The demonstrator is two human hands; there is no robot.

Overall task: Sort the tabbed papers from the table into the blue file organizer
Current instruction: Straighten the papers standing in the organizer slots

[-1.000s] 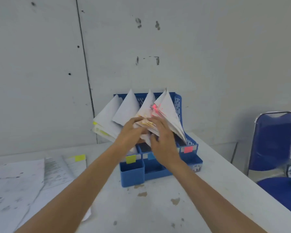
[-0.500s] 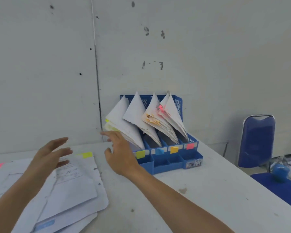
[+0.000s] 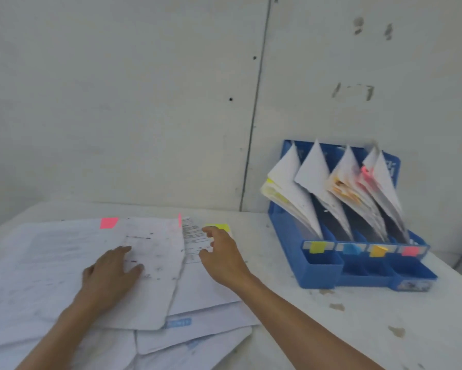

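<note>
- Two bare hands work over the pile in the head view. The left hand [image 3: 109, 273] lies flat with straight fingers, pressing on the top white sheet. The right hand [image 3: 221, 256] is spread wide and holds nothing, its fingertips at the printed sheet that carries the yellow sticky tab [image 3: 219, 227].
- The loose white tabbed papers [image 3: 51, 263] lie overlapped on the left of the white tabletop [image 3: 358, 329]. The blue plastic file organizer [image 3: 320, 273] stands well apart to the right, and its four slots already hold fanned sheets.
- The step in hand looks like picking the next sheet. The left hand should pin the pile so that only one page slides.
- Pinching the page's free edge would be safer than pinching the tab, which could peel.
- That sheet sits partly under the top one, so it should be drawn out sideways and slowly.
- It likely belongs behind the yellow slot label [image 3: 317, 247], which marks the leftmost slot.
</note>
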